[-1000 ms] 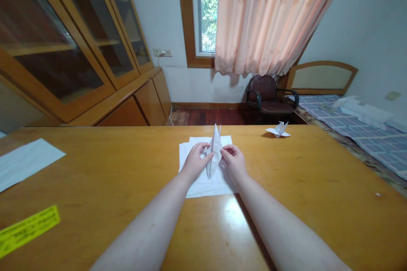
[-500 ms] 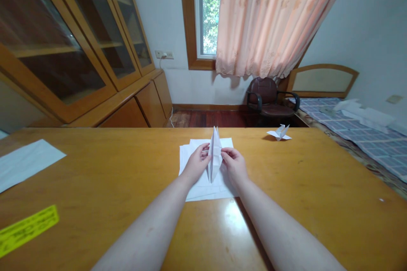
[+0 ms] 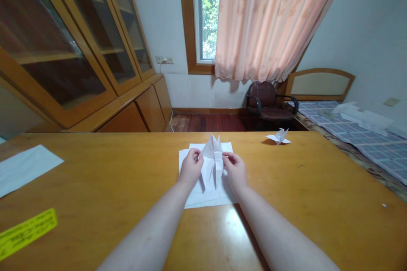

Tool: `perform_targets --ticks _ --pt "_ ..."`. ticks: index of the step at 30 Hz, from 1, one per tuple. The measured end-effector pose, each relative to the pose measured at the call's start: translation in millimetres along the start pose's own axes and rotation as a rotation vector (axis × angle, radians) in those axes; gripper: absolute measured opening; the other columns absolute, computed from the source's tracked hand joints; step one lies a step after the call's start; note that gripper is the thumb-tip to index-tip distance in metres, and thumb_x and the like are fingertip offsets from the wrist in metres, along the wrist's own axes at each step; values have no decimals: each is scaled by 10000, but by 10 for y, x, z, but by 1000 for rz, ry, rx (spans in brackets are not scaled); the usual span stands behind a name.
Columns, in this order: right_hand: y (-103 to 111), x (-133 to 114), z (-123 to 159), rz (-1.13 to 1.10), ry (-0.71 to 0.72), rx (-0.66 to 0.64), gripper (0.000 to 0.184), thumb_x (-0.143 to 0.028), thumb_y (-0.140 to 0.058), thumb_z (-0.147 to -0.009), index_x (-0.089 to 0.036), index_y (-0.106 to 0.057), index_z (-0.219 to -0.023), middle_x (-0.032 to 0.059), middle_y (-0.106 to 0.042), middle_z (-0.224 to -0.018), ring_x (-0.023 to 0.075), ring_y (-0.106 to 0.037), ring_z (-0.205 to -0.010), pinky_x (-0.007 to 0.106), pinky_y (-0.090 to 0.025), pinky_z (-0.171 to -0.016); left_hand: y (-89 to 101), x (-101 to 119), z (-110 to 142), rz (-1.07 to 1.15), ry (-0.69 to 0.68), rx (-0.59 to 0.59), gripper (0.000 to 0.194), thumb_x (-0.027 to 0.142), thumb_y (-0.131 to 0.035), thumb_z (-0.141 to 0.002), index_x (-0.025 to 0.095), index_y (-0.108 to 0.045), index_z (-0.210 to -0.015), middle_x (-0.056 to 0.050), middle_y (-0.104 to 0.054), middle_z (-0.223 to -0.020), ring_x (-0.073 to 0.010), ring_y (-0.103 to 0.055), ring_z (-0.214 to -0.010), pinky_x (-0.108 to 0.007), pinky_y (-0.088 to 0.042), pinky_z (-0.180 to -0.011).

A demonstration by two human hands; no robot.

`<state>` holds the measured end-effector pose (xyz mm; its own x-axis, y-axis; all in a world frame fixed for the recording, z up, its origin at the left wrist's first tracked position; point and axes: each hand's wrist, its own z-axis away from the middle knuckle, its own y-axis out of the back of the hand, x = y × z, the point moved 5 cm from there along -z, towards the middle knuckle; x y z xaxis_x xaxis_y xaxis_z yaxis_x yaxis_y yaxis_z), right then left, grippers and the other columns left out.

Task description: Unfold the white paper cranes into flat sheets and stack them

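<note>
Folded paper (image 3: 213, 151) — one piece — is pinched by left hand (image 3: 191, 167) and right hand (image 3: 235, 169), one paper bird (image 3: 280, 137) well apart.

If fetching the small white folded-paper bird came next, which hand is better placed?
Right, probably: the right hand is nearer the small white folded-paper bird. The left hand is farther off, at the left edge of the pointed white folded-paper piece.

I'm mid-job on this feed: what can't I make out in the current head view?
All in the head view:
White papers: partly covered by the folded paper, left hand and right hand; sheet count unclear.
Yellow label: cut off by the left edge; lettering blurred.
Sheet at left: cut off by the left edge.
White speck: too small to identify.
</note>
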<state>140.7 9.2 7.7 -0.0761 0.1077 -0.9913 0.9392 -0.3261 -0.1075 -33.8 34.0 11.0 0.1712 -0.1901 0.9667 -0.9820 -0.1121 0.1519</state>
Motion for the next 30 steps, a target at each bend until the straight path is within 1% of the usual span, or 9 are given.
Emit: perform_targets --ticks 2,4,7,10,15,18,21,26,30 --pt "10 -1 3 73 28 9 213 -347 -608 -710 -188 -644 -848 34 -625 -763 166 -545 -684 300 -435 -647 -5 22 5 38 -13 -6 117 247 -534 -762 195 -507 -863 -10 -610 -805 -153 -596 -768 -270 -449 -713" --pt "-6 -7 14 155 79 -7 251 -330 -619 -697 -199 -626 -911 45 -622 -848 174 -549 -722 308 -443 -672 -13 53 13 63 -34 -19 146 253 -540 -769 191 -527 -901 -29 -617 -869 -156 -595 -813 -277 -452 -745" --pt "-36 -13 37 271 143 -15 431 -298 -693 -607 -215 -577 -1014 67 -587 -1025 198 -558 -825 328 -453 -736 -23 104 31 69 -71 -41 166 258 -548 -774 187 -556 -924 -46 -612 -929 -165 -584 -877 -290 -450 -787" --pt "-40 -33 54 381 183 9 535 -278 -706 -575 -221 -531 -1076 76 -561 -1083 228 -545 -923 357 -440 -807 -30 146 52 44 -104 -63 158 231 -548 -772 192 -566 -924 -44 -609 -936 -169 -577 -899 -300 -449 -805" --pt "-36 -72 65 467 239 13 456 -228 -635 -623 -217 -519 -1064 81 -563 -1081 251 -521 -1027 378 -397 -899 -46 207 90 -38 -167 -116 168 152 -521 -754 195 -587 -902 -31 -621 -929 -167 -575 -915 -312 -439 -843" --pt "-33 -52 74 461 223 24 449 -190 -605 -623 -210 -514 -1062 90 -572 -1073 255 -528 -1032 375 -397 -904 -55 227 107 -83 -196 -140 228 100 -503 -726 194 -604 -908 -33 -627 -948 -167 -575 -920 -312 -442 -846" --pt "-33 -37 92 435 207 29 461 -155 -569 -623 -201 -492 -1075 90 -577 -1072 244 -540 -1015 363 -408 -894 -58 225 104 -99 -205 -147 225 105 -500 -732 189 -613 -907 -35 -635 -947 -168 -579 -917 -311 -444 -845" --pt "-32 -73 123 388 251 -25 439 -129 -505 -647 -178 -472 -1082 77 -583 -1062 219 -549 -1005 347 -414 -896 1 188 57 -67 -168 -65 167 202 -486 -803 179 -621 -898 -43 -646 -914 -167 -591 -881 -310 -448 -818" --pt "-18 -80 117 365 259 -36 369 -153 -454 -725 -184 -504 -1090 83 -580 -1118 220 -524 -1069 362 -392 -938 37 164 35 -31 -123 -19 159 223 -505 -798 179 -632 -882 -44 -652 -916 -171 -598 -882 -302 -452 -808"
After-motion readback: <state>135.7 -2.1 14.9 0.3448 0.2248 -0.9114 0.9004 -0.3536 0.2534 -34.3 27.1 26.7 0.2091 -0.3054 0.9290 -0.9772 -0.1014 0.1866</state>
